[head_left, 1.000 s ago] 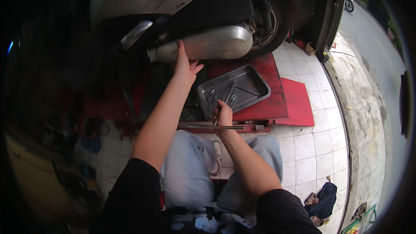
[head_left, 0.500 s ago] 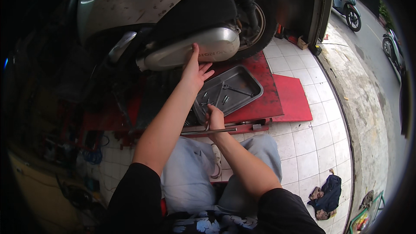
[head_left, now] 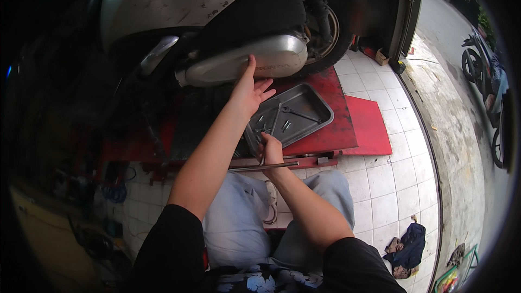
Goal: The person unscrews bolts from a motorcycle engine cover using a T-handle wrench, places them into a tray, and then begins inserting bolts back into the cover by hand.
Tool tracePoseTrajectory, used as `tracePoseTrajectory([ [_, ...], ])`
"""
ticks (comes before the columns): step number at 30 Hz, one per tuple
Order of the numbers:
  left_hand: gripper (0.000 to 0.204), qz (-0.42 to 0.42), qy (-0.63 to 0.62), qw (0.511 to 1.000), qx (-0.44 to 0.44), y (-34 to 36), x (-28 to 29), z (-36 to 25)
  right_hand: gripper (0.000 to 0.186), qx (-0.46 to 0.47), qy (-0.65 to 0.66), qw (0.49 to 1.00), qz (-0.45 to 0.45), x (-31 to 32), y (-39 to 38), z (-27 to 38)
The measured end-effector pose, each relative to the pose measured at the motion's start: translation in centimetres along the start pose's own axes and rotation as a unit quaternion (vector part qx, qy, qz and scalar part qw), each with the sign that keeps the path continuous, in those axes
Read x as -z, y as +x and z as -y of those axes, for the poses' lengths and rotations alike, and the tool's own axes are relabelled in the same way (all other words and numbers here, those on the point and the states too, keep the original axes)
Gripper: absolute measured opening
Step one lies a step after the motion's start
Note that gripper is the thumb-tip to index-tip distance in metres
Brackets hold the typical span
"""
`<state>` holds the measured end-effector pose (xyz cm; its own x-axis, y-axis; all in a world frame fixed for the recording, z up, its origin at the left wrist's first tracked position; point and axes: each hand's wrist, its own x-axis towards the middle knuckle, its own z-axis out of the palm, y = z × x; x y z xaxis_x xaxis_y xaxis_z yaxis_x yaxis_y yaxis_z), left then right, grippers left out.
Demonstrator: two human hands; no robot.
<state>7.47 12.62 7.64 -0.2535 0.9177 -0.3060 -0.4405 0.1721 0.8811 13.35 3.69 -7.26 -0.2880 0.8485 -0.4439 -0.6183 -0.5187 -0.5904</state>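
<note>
My left hand (head_left: 254,91) is open, fingers spread, its thumb resting on the silver engine-side cover (head_left: 277,57) of a scooter (head_left: 163,0). Lower down, my right hand (head_left: 272,151) is closed around a thin metal tool that looks like a T-handle wrench (head_left: 287,164); its long bar lies crosswise under the fist, and the tool's end is hidden. Just beyond that hand sits a dark grey tray (head_left: 320,122) on the red lift platform (head_left: 339,130). Inside the tray lie a spanner (head_left: 301,114) and several small bolts (head_left: 286,126).
The scooter's rear wheel (head_left: 339,38) stands at the far side. White floor tiles (head_left: 374,184) extend right of the platform. A dark cloth (head_left: 410,247) lies on the floor at lower right. Parked motorbikes (head_left: 480,65) stand by the road beyond the concrete strip (head_left: 456,146).
The view has shifted slightly, so the scooter and tray appear a little further right. A scooter on the road has left the view. Both hands keep nearly the same pose.
</note>
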Motion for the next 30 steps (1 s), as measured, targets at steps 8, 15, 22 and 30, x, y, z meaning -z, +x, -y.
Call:
tracePoseTrajectory([
  [8, 0.064, 0.086, 0.05, 0.995, 0.023, -3.7, 5.8, 1.2, 0.026, -0.005, 0.007, 1.0, 0.013, 0.0, -0.1, -0.4],
  [15, 0.026, -0.015, 0.017, 0.999, -0.025, -5.1, 13.0, 4.7, 0.017, -0.011, 0.026, 0.998, 0.049, 1.0, 0.8, -1.3],
  [22, 0.025, -0.06, 0.065, 0.994, -0.067, -4.3, 16.3, 8.4, 0.023, -0.042, -0.023, 0.996, 0.075, 0.5, 0.8, -1.9],
  [30, 0.025, -0.067, 0.177, 0.974, -0.127, -2.3, 19.4, 11.5, 0.033, 0.022, -0.057, 0.996, 0.059, -0.2, 0.2, -2.6],
])
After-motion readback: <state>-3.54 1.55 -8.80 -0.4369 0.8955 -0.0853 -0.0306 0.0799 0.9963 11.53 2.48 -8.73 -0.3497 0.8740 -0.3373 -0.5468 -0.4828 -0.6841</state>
